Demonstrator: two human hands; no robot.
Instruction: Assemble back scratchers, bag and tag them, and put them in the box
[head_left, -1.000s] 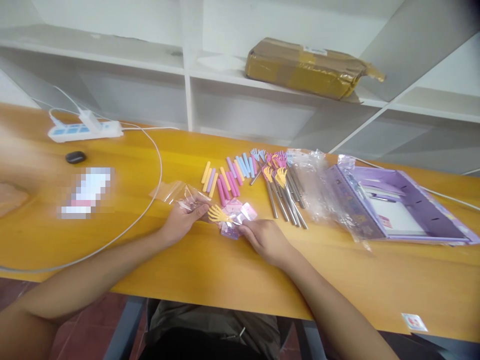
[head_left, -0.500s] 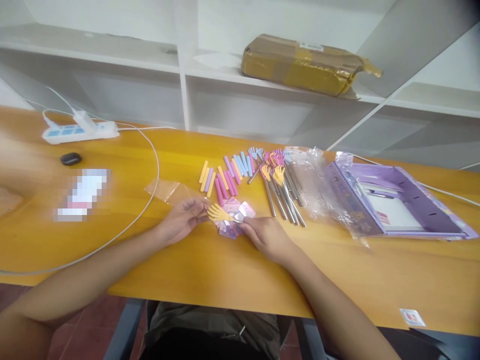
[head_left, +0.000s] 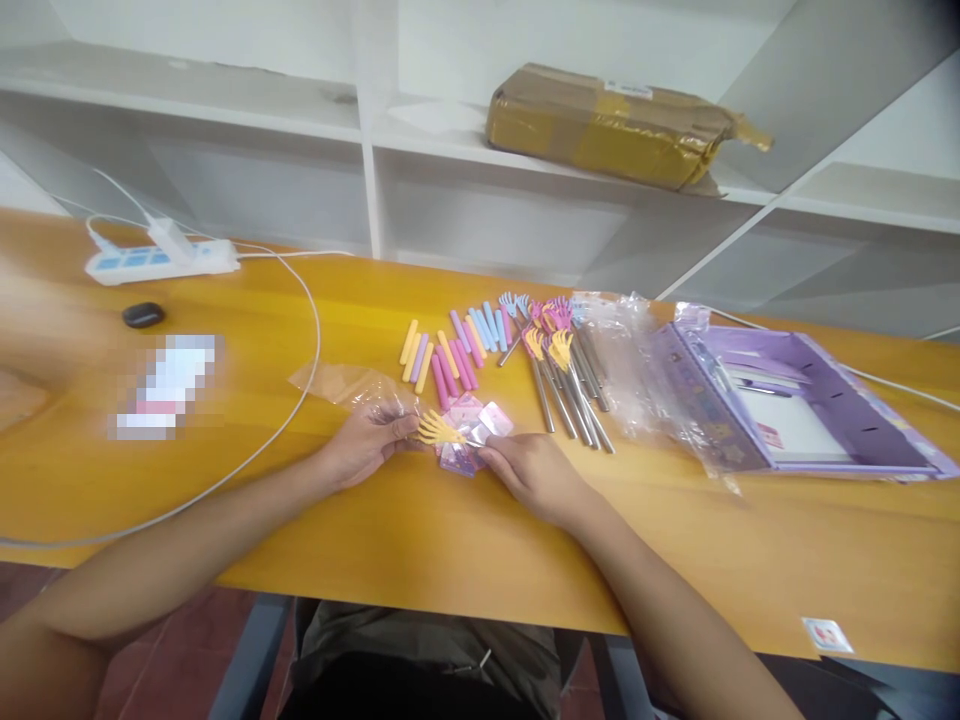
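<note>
Yellow hand-shaped scratcher head [head_left: 439, 430] pinched between both hands, just above the bench [head_left: 420, 540], its claws pointing left. Left hand [head_left: 367, 443] closed on a clear plastic sleeve [head_left: 352, 385] at the claw tips, fingers curled together around the film. Right hand [head_left: 531, 472] closed on the short metal stem just right of the yellow head, thumb and forefinger pressed together on it.

Directly under the scratcher head, touching the right fingertips: small pile of pink and lilac packets [head_left: 469, 440]. Just behind that, a loose row of coloured grip sleeves [head_left: 450, 355] in yellow, pink, lilac and blue, lying flat. Right of the sleeves, a bundle of metal telescopic scratchers [head_left: 570, 390] with yellow, pink and blue claw heads at their far ends. Right again, crumpled clear plastic wrapping [head_left: 637, 370] touching an open purple box [head_left: 802, 410], laid flat with a white card inside.

Well left of the scratcher head: white cable [head_left: 300, 400] curving across the bench to a white power strip [head_left: 161, 262] near the far edge, and a small black oval object [head_left: 142, 314] just in front of the strip. Near the front right bench edge, a small sticker [head_left: 827, 634]. Behind the bench, white shelving [head_left: 367, 150] with a taped brown parcel [head_left: 622, 125] on one shelf.
</note>
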